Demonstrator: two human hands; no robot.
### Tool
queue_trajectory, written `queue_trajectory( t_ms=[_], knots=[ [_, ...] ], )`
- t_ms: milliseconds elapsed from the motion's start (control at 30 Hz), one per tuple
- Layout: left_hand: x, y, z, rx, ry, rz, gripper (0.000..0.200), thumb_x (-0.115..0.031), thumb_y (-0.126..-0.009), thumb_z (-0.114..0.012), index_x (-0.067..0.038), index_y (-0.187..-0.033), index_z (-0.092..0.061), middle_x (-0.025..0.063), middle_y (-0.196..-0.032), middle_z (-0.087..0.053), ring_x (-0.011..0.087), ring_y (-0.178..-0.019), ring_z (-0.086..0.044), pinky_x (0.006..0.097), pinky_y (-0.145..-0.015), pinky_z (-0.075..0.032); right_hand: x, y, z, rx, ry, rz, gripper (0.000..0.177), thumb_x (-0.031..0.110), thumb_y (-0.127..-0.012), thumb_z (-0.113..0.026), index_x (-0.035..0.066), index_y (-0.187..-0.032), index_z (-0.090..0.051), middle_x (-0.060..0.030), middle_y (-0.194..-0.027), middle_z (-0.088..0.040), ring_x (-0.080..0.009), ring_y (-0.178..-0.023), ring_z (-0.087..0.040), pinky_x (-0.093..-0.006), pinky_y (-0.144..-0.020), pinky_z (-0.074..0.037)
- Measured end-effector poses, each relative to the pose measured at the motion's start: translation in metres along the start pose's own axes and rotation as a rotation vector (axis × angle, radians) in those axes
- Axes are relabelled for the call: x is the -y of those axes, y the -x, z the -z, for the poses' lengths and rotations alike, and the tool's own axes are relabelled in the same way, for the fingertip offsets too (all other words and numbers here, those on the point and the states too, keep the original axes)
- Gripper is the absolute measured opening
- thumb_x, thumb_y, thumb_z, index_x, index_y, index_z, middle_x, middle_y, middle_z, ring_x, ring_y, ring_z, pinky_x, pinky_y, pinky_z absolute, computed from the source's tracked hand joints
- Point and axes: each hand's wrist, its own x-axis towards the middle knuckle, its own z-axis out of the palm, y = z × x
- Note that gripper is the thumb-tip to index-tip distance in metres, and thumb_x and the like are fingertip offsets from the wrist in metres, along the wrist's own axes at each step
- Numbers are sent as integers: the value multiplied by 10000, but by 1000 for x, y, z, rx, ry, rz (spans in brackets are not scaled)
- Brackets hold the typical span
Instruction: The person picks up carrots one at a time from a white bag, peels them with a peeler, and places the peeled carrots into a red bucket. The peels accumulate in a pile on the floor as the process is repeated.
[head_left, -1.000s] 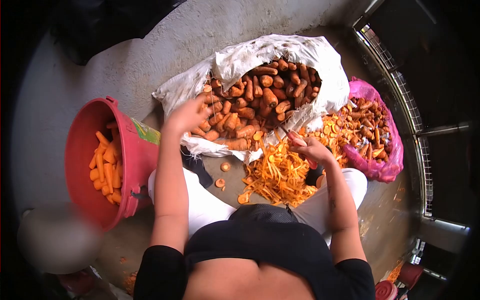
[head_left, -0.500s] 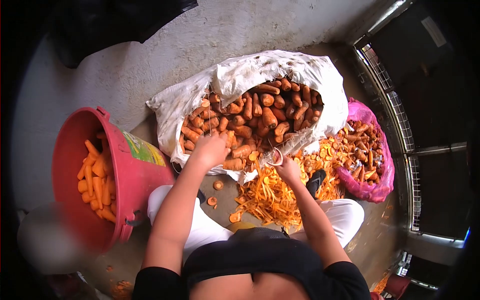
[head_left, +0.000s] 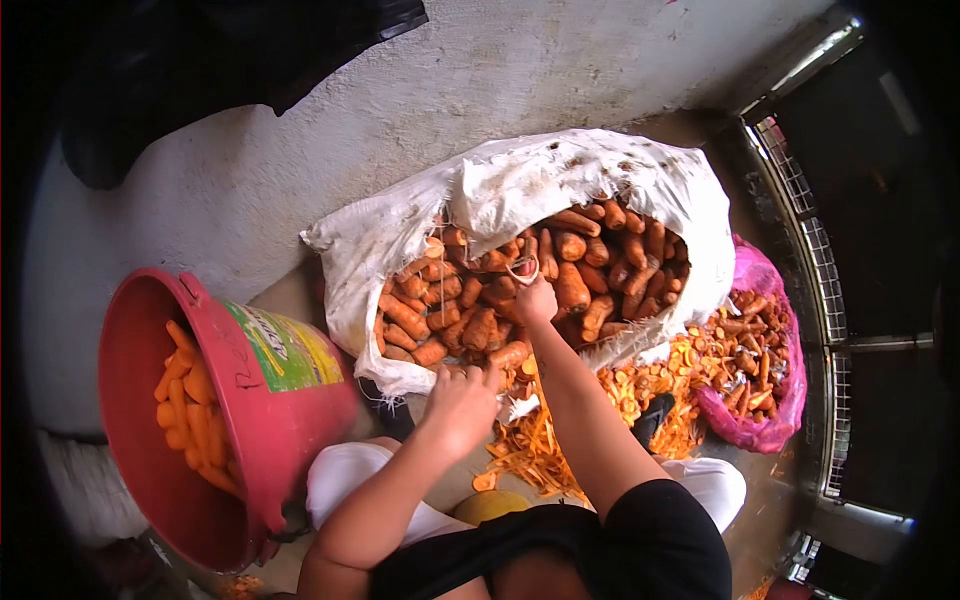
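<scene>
My right hand is closed around a peeler with a pale, looped head. It reaches over the carrots in the opening of a white woven sack. My left hand is lower, at the sack's near edge, with its fingers curled. A carrot lies just beyond those fingertips; whether the hand holds anything is hidden. Orange peelings and cut carrot ends are heaped on the floor below the sack, partly behind my right forearm.
At left, a tilted red bucket contains peeled carrots. A pink bag of smaller carrot pieces stands to the right of the sack. Behind is a rough wall, with black plastic at upper left.
My right hand has moved with the peeler from over the peelings up into the sack opening. My left hand has drawn back from the carrots to the sack's near edge. The view has shifted.
</scene>
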Motion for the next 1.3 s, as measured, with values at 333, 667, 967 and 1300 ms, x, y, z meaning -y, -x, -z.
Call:
queue_trajectory(
  t_ms=[333, 667, 967, 1300],
  knots=[
    [-2, -3, 7, -39, 12, -19, 470, -282, -907, -546, -21, -1292, -476, 184, -994, -601, 341, -873, -629, 524, -1022, -320, 5, -17, -27, -172, 77, -78, 365, 400, -773, -667, 134, -996, -555, -144, -957, -625, -346, -826, -656, -450, -709, -535],
    [16, -17, 34, -308, 153, 305, 423, -324, -940, -466, -39, -1249, -512, 190, -1013, -648, 376, -961, -615, 558, -1042, -267, -33, -1, 10, 291, -847, -253, 270, 242, -747, -722, 24, -828, -584, -30, -565, -540, -163, -421, -514, -317, -408, -412],
    [42, -66, 7, -299, 1189, 320, 698, -584, -905, -486, 6, -1278, -504, 135, -1057, -660, 261, -975, -638, 430, -882, -461, -36, 111, 138, 649, -1215, 43, 227, 107, -803, -714, 88, -958, -550, 21, -746, -549, -93, -669, -539, -258, -607, -442],
    [-43, -39, 18, 88, 2048, 23, 476, -502, -952, -453, -38, -1042, -504, 97, -827, -619, 222, -763, -662, 387, -684, -576, -47, 190, 270, 361, -906, 206, 254, 286, -879, -657, 82, -759, -564, -20, -647, -560, -107, -543, -521, -253, -547, -437]
  ],
)
